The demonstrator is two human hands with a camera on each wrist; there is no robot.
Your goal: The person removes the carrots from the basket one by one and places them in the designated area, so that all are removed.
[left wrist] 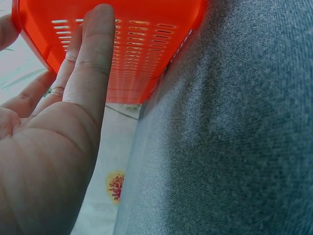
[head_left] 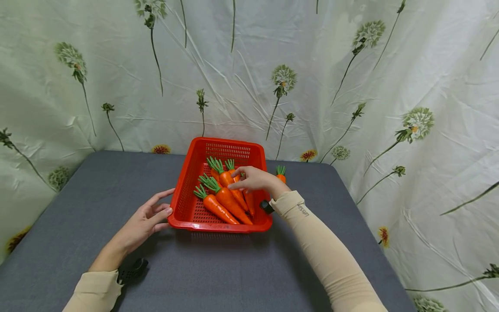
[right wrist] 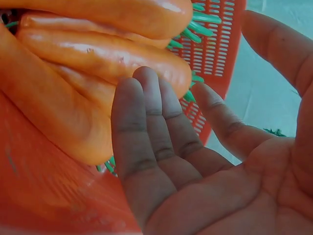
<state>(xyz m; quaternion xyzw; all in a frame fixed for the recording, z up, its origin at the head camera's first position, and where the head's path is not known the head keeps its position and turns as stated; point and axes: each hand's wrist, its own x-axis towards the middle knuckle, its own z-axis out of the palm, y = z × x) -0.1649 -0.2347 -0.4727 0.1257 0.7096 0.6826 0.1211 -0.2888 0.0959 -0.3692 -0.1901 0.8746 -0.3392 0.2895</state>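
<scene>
A red plastic basket with slotted walls holds several orange carrots with green stubby tops. My left hand is at the basket's left side, its fingers fairly straight along the outer wall; in the left wrist view the fingers lie against or very near the slotted wall. Over the carrots is my right hand, bent down into the basket from the right. The right wrist view shows its fingers loosely bent beside the carrots, with nothing held in the palm.
Another carrot lies outside the basket on the right, partly hidden behind my right wrist. A grey cloth-covered table bears the basket. Behind it and along the sides hangs a pale curtain printed with dandelions.
</scene>
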